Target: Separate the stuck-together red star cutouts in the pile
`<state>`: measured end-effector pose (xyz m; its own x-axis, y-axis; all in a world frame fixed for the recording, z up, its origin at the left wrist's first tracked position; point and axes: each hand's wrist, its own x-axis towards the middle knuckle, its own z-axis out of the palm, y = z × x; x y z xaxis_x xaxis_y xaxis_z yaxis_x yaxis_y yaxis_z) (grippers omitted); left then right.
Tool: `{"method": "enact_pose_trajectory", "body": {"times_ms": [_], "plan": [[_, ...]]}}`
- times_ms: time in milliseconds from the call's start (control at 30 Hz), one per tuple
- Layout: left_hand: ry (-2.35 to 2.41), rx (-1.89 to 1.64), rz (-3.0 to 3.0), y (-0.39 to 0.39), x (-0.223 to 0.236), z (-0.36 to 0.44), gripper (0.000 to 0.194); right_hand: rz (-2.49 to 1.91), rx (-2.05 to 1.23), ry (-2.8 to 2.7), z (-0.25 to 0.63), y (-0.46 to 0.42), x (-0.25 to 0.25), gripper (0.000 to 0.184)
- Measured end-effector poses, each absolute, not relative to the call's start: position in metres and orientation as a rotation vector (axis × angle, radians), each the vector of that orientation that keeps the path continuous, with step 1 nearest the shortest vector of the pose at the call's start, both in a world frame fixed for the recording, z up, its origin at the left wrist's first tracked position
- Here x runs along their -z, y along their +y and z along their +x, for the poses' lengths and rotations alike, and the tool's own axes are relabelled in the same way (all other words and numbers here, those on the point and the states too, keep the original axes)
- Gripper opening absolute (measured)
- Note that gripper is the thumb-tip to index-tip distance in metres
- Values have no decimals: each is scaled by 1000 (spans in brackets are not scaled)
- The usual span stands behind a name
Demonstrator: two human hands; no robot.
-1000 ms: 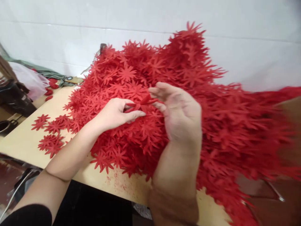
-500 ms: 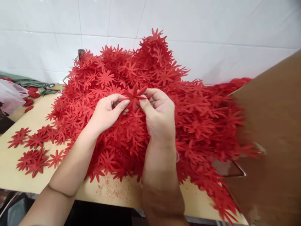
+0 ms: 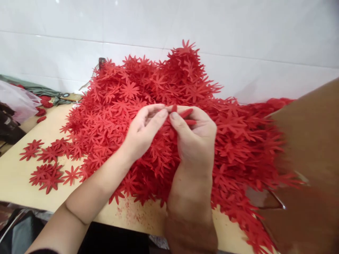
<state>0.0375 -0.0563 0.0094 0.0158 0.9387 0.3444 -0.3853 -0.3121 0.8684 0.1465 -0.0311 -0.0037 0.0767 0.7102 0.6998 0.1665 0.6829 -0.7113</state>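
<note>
A red flower cutout [image 3: 186,113] with long narrow petals is held up in front of the heap. My right hand [image 3: 196,135] pinches it between thumb and bent fingers, and a few petals stick out past the thumb. From the other side my left hand [image 3: 145,130] closes thumb and forefinger at its edge; the petal in that pinch is mostly hidden. The fingertips of both hands nearly meet. Behind and below them rises a large heap of similar red flower cutouts [image 3: 129,90].
Several loose flower cutouts [image 3: 49,176] lie at the left on the pale tabletop [image 3: 16,183]. A brown board [image 3: 312,151] stands at the right, beside a metal-edged piece [image 3: 277,199]. White tiled wall [image 3: 137,21] closes off the back. A translucent plastic bag [image 3: 19,100] sits far left.
My hands have come closer together, and the cutout is now bunched in my right fingers instead of spread between both hands. The whole view has shifted, so the scene sits farther right.
</note>
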Motion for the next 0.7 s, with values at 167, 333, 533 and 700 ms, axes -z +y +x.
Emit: {"method": "enact_pose_trajectory", "body": {"times_ms": [167, 333, 533, 700], "plan": [[472, -1517, 702, -56, -6, 43, 18, -845, -393, -1498, 120, -51, 6, 5], [454, -1490, 576, -51, -5, 31, 26, -737, -494, -1630, 96, -71, 16, 14], [588, -1506, 707, -59, -7, 36, 38, -680, -656, -1620, 88, -82, 25, 41], [631, -1574, 868, -86, -1, 46, 45, -972, -631, -1327, 89, -81, 16, 53]]}}
